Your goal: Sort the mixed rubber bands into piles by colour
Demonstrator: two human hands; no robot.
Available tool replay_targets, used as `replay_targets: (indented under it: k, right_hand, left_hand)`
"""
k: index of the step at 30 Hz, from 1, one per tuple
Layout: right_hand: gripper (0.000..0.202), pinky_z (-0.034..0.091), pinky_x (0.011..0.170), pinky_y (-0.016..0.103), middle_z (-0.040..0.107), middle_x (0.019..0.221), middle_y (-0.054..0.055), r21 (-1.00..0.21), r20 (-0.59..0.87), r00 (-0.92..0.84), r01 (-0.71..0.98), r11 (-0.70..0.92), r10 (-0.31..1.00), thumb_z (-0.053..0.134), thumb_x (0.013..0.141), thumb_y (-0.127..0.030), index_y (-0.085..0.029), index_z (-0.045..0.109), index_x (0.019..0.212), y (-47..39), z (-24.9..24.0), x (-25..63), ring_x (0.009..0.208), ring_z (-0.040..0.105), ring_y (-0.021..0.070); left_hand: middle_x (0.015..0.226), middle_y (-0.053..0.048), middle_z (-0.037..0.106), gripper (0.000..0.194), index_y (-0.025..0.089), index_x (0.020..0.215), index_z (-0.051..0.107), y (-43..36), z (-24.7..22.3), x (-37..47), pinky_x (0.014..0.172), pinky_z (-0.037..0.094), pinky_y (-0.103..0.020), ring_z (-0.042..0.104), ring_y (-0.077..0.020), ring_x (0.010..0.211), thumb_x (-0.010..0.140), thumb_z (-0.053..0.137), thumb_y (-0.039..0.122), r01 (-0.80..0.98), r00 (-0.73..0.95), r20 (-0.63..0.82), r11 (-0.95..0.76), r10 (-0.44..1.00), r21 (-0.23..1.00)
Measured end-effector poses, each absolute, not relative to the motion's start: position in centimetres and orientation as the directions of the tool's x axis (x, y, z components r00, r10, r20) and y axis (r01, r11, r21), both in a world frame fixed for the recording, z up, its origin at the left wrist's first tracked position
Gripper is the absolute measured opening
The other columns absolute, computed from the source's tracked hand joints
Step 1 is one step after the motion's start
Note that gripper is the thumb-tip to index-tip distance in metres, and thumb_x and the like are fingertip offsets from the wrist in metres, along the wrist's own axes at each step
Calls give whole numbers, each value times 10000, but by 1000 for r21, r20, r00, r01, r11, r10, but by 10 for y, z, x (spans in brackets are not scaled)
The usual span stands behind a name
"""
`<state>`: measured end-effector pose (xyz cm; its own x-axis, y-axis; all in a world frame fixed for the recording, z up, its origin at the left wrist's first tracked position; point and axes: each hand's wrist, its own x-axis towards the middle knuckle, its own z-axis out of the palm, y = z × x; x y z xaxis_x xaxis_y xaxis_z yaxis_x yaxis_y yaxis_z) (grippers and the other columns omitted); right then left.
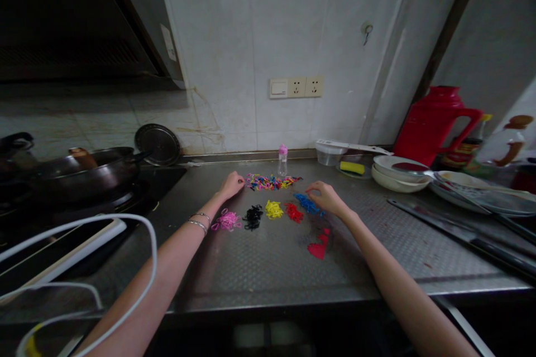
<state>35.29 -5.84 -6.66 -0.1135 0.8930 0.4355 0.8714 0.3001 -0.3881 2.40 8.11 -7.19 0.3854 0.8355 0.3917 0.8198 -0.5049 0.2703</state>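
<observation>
A long heap of mixed-colour bands (270, 182) lies on the metal counter. In front of it are separate piles: pink bands (226, 220), black bands (253, 217), yellow pieces (274, 210), red pieces (294, 212) and blue pieces (309, 204). My left hand (233, 184) is at the left end of the mixed heap, fingers closed together; what they hold is too small to name. Just above the blue pile, my right hand (324, 197) has its fingers bent, and whether they pinch anything is unclear.
Behind the heap stands a small pink-capped bottle (283, 162). Red heart shapes (319, 246) lie near the front. At right are a yellow sponge (352, 168), bowls (397, 174), a knife (460, 234) and a red thermos (433, 125). A pan (87, 170) and white cable (154, 245) are left.
</observation>
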Motion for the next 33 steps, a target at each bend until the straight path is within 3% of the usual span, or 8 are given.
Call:
replay_targets:
  k: [7, 13, 18, 23, 28, 33]
  right_hand:
    - [227, 403, 828, 273, 635, 905, 79, -388, 454, -131, 861, 328, 881, 484, 710, -213, -148, 673, 817, -58, -69, 353, 869, 567, 178]
    - [227, 404, 823, 269, 638, 904, 76, -385, 448, -142, 860, 334, 883, 487, 702, -209, -153, 676, 817, -59, -70, 352, 864, 568, 176]
    - [231, 404, 817, 256, 644, 899, 78, -366, 448, -141, 872, 325, 883, 481, 706, -215, -152, 676, 812, -57, -72, 352, 861, 574, 179]
    - [238, 407, 810, 252, 644, 897, 69, -363, 430, -141, 877, 314, 891, 476, 704, -213, -159, 673, 826, -57, -73, 352, 854, 575, 173]
    - [246, 407, 813, 265, 643, 890, 79, -352, 434, -153, 878, 323, 888, 470, 707, -224, -147, 674, 822, -56, -73, 353, 856, 572, 181]
    - [245, 409, 812, 246, 647, 887, 75, -344, 441, -163, 877, 334, 883, 464, 710, -200, -148, 674, 824, -55, -75, 354, 848, 578, 170]
  left_hand:
    - [784, -82, 602, 208, 135, 750, 700, 70, -52, 4, 729, 409, -259, 536, -162, 736, 710, 522, 237, 798, 429, 360, -534, 829, 279]
    - [692, -39, 662, 210, 130, 698, 698, 46, -22, -25, 617, 395, -206, 545, -135, 644, 639, 566, 283, 704, 560, 76, -523, 825, 481]
    - [637, -14, 660, 228, 147, 704, 703, 23, -13, -48, 531, 348, -192, 506, -104, 542, 612, 590, 323, 703, 592, -79, -466, 802, 537]
    - [680, -19, 673, 201, 159, 697, 706, 6, -23, -53, 608, 381, -198, 553, -126, 626, 600, 602, 302, 643, 637, -84, -469, 766, 606]
    - [677, -23, 673, 199, 146, 706, 706, -10, -29, -52, 602, 378, -196, 553, -128, 624, 609, 606, 289, 654, 657, -158, -453, 737, 606]
    - [729, -22, 679, 241, 156, 765, 707, -15, -20, -46, 632, 385, -197, 561, -132, 671, 635, 598, 328, 633, 665, -142, -452, 733, 628]
